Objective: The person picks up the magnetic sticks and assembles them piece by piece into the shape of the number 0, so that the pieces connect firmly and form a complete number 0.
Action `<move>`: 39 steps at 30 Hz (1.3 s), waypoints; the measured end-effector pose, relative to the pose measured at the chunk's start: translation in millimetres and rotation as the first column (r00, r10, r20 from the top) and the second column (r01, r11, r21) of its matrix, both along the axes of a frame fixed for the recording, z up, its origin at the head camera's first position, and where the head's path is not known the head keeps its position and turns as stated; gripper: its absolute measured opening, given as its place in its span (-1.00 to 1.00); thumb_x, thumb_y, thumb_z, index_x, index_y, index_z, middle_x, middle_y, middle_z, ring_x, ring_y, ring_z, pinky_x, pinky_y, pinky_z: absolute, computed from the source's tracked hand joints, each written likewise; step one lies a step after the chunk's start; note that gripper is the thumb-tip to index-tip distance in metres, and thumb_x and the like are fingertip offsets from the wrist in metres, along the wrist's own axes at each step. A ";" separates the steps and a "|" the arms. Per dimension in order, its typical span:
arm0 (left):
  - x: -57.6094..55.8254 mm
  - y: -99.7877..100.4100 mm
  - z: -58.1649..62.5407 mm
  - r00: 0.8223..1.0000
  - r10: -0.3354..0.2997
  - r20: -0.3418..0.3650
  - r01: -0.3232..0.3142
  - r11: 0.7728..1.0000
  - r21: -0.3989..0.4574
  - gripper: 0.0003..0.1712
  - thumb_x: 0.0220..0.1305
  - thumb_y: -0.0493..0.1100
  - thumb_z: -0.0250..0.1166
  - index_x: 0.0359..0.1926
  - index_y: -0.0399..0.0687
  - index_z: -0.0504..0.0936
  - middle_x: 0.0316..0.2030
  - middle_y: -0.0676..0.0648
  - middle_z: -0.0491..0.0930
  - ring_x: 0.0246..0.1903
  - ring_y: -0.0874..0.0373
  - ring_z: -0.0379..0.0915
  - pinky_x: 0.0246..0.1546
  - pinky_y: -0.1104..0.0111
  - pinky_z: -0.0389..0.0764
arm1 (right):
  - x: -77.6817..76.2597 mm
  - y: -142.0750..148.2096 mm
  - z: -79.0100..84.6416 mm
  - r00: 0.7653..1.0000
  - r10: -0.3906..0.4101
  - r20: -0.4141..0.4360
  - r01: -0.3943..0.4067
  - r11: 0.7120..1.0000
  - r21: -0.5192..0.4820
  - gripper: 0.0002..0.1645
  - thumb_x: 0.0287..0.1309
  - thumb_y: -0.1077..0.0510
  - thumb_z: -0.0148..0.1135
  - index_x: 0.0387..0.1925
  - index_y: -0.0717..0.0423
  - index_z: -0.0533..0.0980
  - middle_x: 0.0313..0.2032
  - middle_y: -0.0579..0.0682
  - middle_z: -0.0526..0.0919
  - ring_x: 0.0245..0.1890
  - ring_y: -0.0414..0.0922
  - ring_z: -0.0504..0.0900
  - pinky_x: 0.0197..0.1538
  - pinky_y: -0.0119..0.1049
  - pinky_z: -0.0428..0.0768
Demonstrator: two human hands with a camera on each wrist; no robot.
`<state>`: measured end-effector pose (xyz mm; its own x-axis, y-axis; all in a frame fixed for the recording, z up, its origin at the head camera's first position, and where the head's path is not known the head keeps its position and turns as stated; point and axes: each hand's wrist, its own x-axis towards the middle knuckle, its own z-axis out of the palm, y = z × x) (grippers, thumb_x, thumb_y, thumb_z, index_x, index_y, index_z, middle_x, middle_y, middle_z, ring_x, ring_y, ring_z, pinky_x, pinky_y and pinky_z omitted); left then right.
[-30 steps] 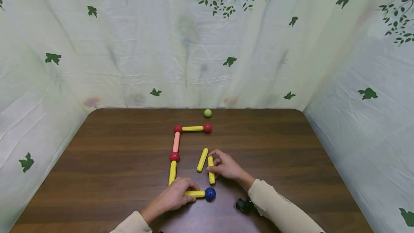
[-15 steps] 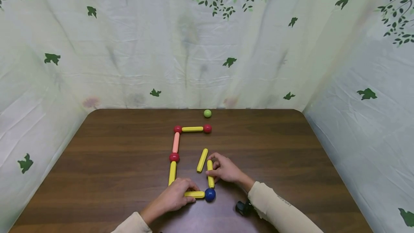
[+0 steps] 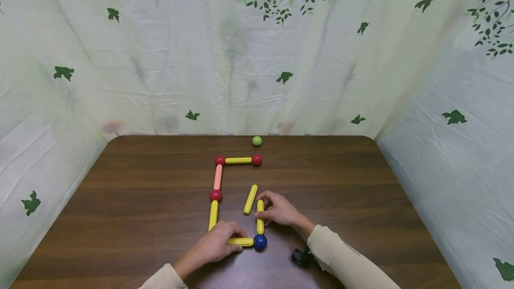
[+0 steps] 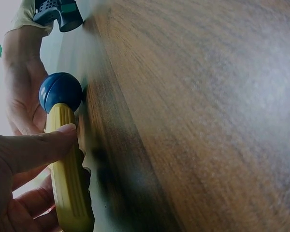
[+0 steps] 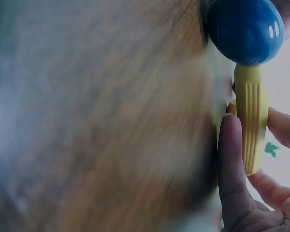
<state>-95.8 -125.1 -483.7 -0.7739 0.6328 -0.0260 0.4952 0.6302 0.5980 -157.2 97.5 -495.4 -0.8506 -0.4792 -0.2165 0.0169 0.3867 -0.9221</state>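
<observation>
My left hand (image 3: 220,241) pinches a yellow rod (image 3: 242,242) lying crosswise near the front. A blue ball (image 3: 260,242) touches that rod's right end. Between thumb and fingers, my right hand (image 3: 282,211) holds another yellow rod (image 3: 260,225); its near end meets the blue ball, as the right wrist view also shows. From behind my left hand a third yellow rod (image 3: 213,215) runs away to a red ball (image 3: 215,195). Its near end is hidden by the hand. A pink rod (image 3: 217,177) continues to a second red ball (image 3: 220,160).
A yellow rod (image 3: 238,160) links the far corner to another red ball (image 3: 257,160). One loose yellow rod (image 3: 250,200) lies left of my right hand. By the table's back edge sits a green ball (image 3: 257,141). A black device (image 3: 300,258) is at the right wrist.
My right hand has drawn its yellow rod slightly toward me, and the rod's near end has come against the blue ball. The left hand has stayed in place.
</observation>
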 end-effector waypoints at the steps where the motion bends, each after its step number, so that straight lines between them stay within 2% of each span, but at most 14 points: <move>1: 0.0 0.0 0.1 1.000 0.001 0.006 -0.001 1.000 -0.002 -0.83 0.00 -0.25 0.48 -0.30 -0.08 0.73 -0.37 0.11 0.62 -0.35 0.34 0.43 -0.29 0.40 0.48 | -0.6 0.3 -0.3 1.000 0.003 -0.009 -0.003 1.000 0.009 -0.48 0.08 0.20 0.41 0.03 0.28 0.41 -0.33 0.05 0.53 -0.55 -0.12 0.61 -0.45 -0.22 0.65; 5: -0.1 -0.6 0.2 1.000 0.006 0.025 -0.006 1.000 -0.011 -0.83 0.02 -0.25 0.47 -0.29 -0.08 0.73 -0.35 0.11 0.62 -0.34 0.33 0.43 -0.28 0.39 0.48 | -3.5 0.7 0.5 0.999 0.011 -0.030 -0.010 0.999 0.041 -0.50 0.08 0.18 0.41 0.02 0.27 0.46 -0.29 0.04 0.52 -0.55 -0.12 0.62 -0.45 -0.23 0.64; 11: -1.2 -1.7 -0.2 1.000 0.004 0.015 -0.004 1.000 -0.014 -0.82 0.02 -0.25 0.47 -0.28 -0.08 0.73 -0.35 0.11 0.63 -0.34 0.33 0.43 -0.27 0.39 0.47 | -6.2 1.1 2.1 0.999 0.018 -0.050 -0.014 0.997 0.078 -0.53 0.08 0.14 0.41 -0.01 0.26 0.50 -0.28 0.02 0.51 -0.56 -0.14 0.61 -0.46 -0.25 0.62; 17: -2.0 -2.0 -0.7 1.000 0.012 0.027 -0.012 1.000 -0.009 -0.83 0.02 -0.25 0.47 -0.29 -0.08 0.73 -0.35 0.12 0.63 -0.35 0.35 0.42 -0.28 0.40 0.46 | -10.0 2.6 -0.4 0.999 0.011 -0.051 -0.008 0.998 0.062 -0.54 0.06 0.19 0.41 -0.02 0.29 0.50 -0.24 0.09 0.49 -0.55 -0.12 0.61 -0.46 -0.25 0.63; 21: -2.5 -1.9 -1.7 1.000 0.010 0.026 -0.010 1.000 0.001 -0.83 0.01 -0.26 0.48 -0.30 -0.08 0.73 -0.37 0.13 0.62 -0.36 0.37 0.41 -0.30 0.42 0.45 | -17.9 5.5 1.0 0.999 0.002 -0.045 0.000 0.999 0.036 -0.54 0.06 0.24 0.39 -0.01 0.32 0.49 -0.21 0.15 0.47 -0.53 -0.07 0.62 -0.43 -0.22 0.65; 25: -2.1 -1.4 -2.1 1.000 0.010 0.027 -0.010 1.000 0.006 -0.83 0.00 -0.27 0.48 -0.30 -0.08 0.73 -0.37 0.13 0.61 -0.37 0.37 0.40 -0.31 0.43 0.46 | -32.7 10.1 6.9 0.998 -0.030 -0.052 0.032 0.999 0.040 -0.52 0.08 0.23 0.39 0.02 0.31 0.47 -0.19 0.17 0.48 -0.51 -0.04 0.63 -0.41 -0.19 0.66; 33: -0.3 -0.9 -1.2 1.000 0.013 0.016 -0.013 1.000 0.010 -0.82 -0.01 -0.28 0.48 -0.31 -0.08 0.72 -0.39 0.14 0.61 -0.37 0.36 0.40 -0.31 0.43 0.45 | -73.7 17.0 15.6 0.986 -0.114 -0.119 0.125 0.988 0.090 -0.54 0.13 0.20 0.36 0.04 0.29 0.46 -0.20 0.10 0.51 -0.44 -0.07 0.59 -0.36 -0.23 0.65; 39: 0.3 1.0 1.0 0.999 0.018 0.027 -0.018 1.000 0.005 -0.82 -0.01 -0.27 0.48 -0.31 -0.07 0.72 -0.39 0.16 0.61 -0.37 0.35 0.39 -0.29 0.41 0.44 | -109.6 13.7 17.3 0.963 -0.182 -0.200 0.207 0.972 0.111 -0.58 0.13 0.16 0.37 0.02 0.20 0.51 -0.16 0.11 0.55 -0.35 -0.04 0.59 -0.29 -0.22 0.63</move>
